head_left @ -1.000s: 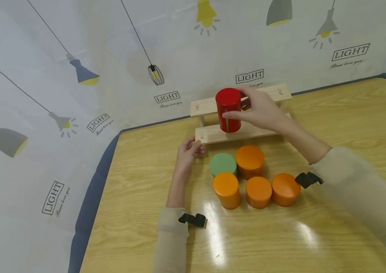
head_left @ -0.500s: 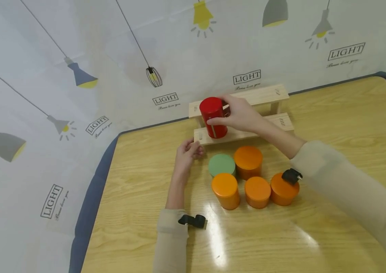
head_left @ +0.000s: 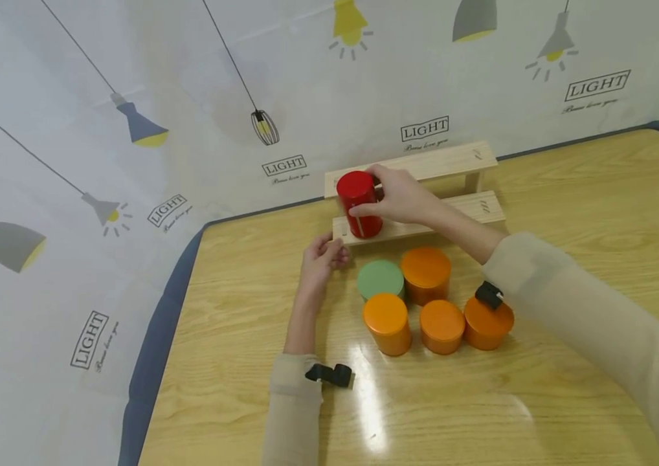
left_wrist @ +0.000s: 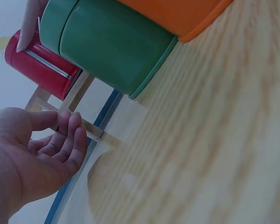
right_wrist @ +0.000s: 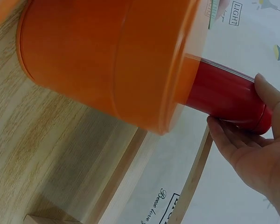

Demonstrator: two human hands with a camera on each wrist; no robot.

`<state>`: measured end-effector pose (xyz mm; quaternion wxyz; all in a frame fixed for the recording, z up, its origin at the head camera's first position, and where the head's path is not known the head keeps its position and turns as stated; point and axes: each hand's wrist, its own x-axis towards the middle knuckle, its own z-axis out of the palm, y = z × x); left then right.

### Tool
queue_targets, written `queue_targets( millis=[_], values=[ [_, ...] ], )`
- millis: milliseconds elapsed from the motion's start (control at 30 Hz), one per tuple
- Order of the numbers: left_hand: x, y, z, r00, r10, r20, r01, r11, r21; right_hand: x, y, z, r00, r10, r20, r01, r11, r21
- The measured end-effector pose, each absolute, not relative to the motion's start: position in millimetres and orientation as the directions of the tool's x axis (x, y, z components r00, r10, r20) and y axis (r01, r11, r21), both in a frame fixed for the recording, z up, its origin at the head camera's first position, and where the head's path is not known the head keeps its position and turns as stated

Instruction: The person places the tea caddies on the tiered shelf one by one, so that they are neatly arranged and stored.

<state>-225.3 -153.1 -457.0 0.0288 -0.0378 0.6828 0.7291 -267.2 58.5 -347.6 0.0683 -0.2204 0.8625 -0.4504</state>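
Observation:
My right hand (head_left: pixel 402 194) grips a red cylindrical canister (head_left: pixel 358 200), thumb on the near side and fingers behind. The canister is upright at the left end of the lower step of a two-tier wooden shelf (head_left: pixel 463 208). At that step's left corner, my left hand (head_left: pixel 319 262) pinches the board's end with thumb and curled fingers; the left wrist view shows the fingertips (left_wrist: pixel 74 119) right at the wood. In the right wrist view, the hand (right_wrist: pixel 261 149) wraps the red canister (right_wrist: pixel 226 93), partly hidden by a big orange canister (right_wrist: pixel 98 56).
In front of the shelf stand a green canister (head_left: pixel 380 278) and several orange ones: a wide one (head_left: pixel 426 275), a tall one (head_left: pixel 388 323), a small one (head_left: pixel 442 327) and one (head_left: pixel 487 327) under the right cuff. A lamp-printed wall covering (head_left: pixel 207 175) rises behind the table (head_left: pixel 224 310).
My right hand has moved the red canister left and slightly down along the lower step to its left end. My left hand has stayed at the shelf's corner.

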Motion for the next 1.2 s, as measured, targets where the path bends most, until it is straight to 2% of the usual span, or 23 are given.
queue_targets(
  millis=[667, 1200],
  values=[
    [-224.5, -154.1, -456.3, -0.994, 0.016, -0.109, -0.110, -0.062, 0.992, -269.7, 55.3, -350.6, -0.882, -0.462, 0.095, -0.360, 0.528, -0.770],
    [-225.3, -154.8, -457.6, -0.994, 0.009, -0.108, -0.108, -0.076, 0.991, -273.2, 57.8, -345.0, -0.882, -0.465, 0.076, -0.347, 0.532, -0.773]
  ],
)
